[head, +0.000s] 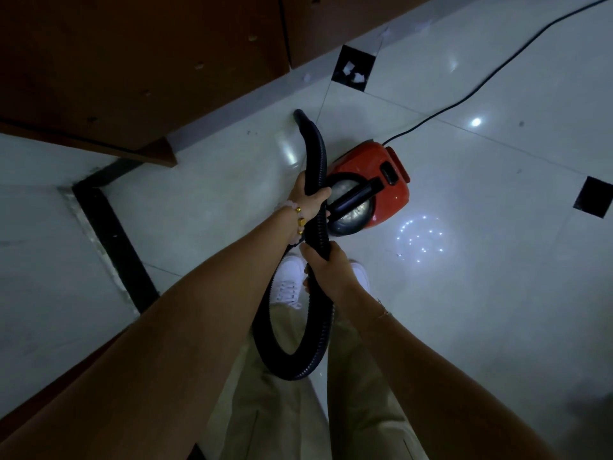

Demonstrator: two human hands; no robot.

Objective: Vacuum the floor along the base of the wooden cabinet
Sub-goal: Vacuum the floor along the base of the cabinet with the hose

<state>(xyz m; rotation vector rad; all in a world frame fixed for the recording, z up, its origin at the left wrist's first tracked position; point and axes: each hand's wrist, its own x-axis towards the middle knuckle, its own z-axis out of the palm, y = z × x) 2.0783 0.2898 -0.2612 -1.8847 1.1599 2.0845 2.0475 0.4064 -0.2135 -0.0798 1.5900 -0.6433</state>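
Note:
A black ribbed vacuum hose [315, 151] runs from a loop near my legs up to its open nozzle end, which rests on the pale tiled floor close to the grey strip at the foot of the wooden cabinet [132, 71]. My left hand [308, 197] grips the hose partway up, with a beaded bracelet on the wrist. My right hand [326, 267] holds the hose lower down, just above the loop. The red canister vacuum [374, 187] with a black handle sits on the floor to the right of the hose.
The vacuum's black power cord [497, 71] trails across the tiles to the upper right. White scraps lie on a black inset tile [353, 69] by the cabinet base. A black floor strip [112, 240] runs at left. My white shoes [288, 283] stand below the hose.

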